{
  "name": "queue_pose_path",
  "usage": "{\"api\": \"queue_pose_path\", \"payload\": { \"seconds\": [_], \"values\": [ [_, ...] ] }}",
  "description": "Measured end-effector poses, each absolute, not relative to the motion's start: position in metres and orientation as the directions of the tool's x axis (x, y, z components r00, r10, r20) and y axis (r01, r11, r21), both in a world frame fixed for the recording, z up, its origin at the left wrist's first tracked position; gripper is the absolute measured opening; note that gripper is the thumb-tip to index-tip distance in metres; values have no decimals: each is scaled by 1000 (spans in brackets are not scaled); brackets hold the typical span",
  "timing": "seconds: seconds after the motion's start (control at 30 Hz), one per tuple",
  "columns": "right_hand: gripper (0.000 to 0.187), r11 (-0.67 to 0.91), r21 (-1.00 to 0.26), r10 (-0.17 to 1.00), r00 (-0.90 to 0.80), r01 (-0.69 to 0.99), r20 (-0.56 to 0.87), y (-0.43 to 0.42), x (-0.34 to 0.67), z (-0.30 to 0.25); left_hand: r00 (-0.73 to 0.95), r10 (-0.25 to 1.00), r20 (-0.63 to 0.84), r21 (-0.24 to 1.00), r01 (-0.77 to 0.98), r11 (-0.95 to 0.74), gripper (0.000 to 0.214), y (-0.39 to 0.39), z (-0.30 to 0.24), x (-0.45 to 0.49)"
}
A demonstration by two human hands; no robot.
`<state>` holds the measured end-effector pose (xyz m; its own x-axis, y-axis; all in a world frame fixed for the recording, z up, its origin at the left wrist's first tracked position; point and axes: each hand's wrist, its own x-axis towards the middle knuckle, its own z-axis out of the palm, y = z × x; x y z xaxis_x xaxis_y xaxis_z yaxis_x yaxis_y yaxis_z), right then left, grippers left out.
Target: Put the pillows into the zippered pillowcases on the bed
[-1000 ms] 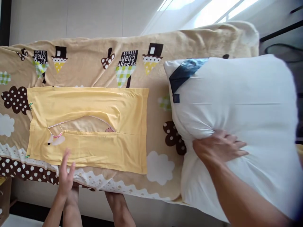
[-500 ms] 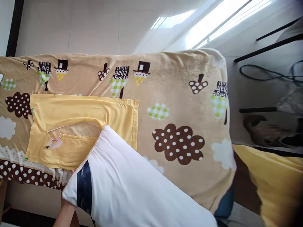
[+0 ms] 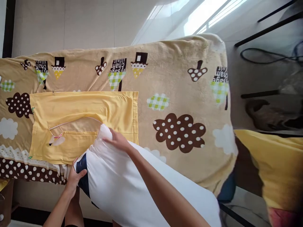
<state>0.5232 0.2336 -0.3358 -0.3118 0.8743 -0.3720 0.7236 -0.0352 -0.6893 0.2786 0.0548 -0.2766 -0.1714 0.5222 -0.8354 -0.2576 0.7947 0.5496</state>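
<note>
- My left hand is clamped on the near-left corner of the white pillow; my thumb lies across the navy band, while the other fingers go behind the edge, mostly out of sight.
- My right hand is closed around the pillow's far corner, with part of the grip hidden by the bunched white fabric.
- The pillow slants from these two corners toward the near side of the scene; my right forearm crosses it, and its near end is cut off by the bottom edge.
- The yellow pillowcase lies flat on the tan patterned blanket, left of centre, its long slit facing up.
- The pillow's far corner sits over the right end of that slit, covering part of the pillowcase's near half; I can't tell whether the tip is inside.
- A pale printed figure shows by the left end of the slit, too small to make out.
- At the right, a yellow cloth runs out of view, blurred and dark along its edge.
- Beyond it, a dark cable loops near black bars, leaving the view at the right.
</note>
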Motion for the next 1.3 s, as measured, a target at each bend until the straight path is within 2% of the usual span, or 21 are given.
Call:
{"api": "queue_pose_path", "payload": {
  "seconds": [0.07, 0.17, 0.27, 0.33, 0.4, 0.5, 0.57, 0.63, 0.7, 0.83, 1.03, 1.1, 1.23, 1.3],
  "values": [
    [51, -104, -711, 881, -268, 696, -391, 209, 532, -299, -138, 531, -836, 549, -242, 800, 98, 60, -271, 302],
    [42, -166, -690, 887, -199, 704, -417, 189, 549, -236, 31, 577, -816, 540, -312, 781, 85, 67, -245, 331],
    [44, 51, -647, 940, -255, 760, -226, 186, 540, -200, -5, 560, -828, 514, -405, 756, 78, 75, -228, 347],
    [56, 195, -601, 961, -274, 775, -41, 181, 518, -203, -124, 508, -852, 507, -434, 745, 77, 79, -233, 350],
    [66, 244, -569, 964, -260, 786, 54, 170, 493, -222, -236, 459, -857, 515, -444, 733, 73, 80, -247, 346],
    [80, 268, -603, 941, -338, 752, -2, 139, 464, -257, -320, 461, -828, 559, -388, 733, 63, 76, -275, 328],
    [103, 325, -626, 885, -461, 709, -62, 114, 453, -274, -333, 473, -816, 571, -334, 750, 58, 72, -291, 315],
    [124, 384, -602, 828, -550, 700, -110, 91, 445, -286, -313, 454, -834, 543, -318, 778, 53, 70, -302, 305],
    [129, 399, -551, 805, -567, 733, -173, 75, 437, -294, -283, 428, -858, 506, -327, 798, 48, 72, -308, 303],
    [115, 331, -502, 826, -502, 799, -255, 72, 426, -306, -275, 446, -852, 516, -289, 807, 40, 81, -305, 314],
    [83, 123, -557, 932, -289, 821, -220, 97, 438, -310, -335, 554, -763, 621, -136, 772, 38, 92, -284, 344],
    [65, 49, -574, 942, -229, 817, -244, 106, 442, -313, -329, 585, -742, 639, -80, 765, 38, 96, -279, 355],
    [12, -66, -565, 922, -166, 822, -350, 124, 443, -327, -420, 610, -672, 642, 79, 762, 51, 95, -269, 380],
    [8, -73, -570, 915, -172, 818, -364, 130, 449, -329, -416, 630, -656, 655, 102, 749, 60, 86, -262, 386]
  ]
}}
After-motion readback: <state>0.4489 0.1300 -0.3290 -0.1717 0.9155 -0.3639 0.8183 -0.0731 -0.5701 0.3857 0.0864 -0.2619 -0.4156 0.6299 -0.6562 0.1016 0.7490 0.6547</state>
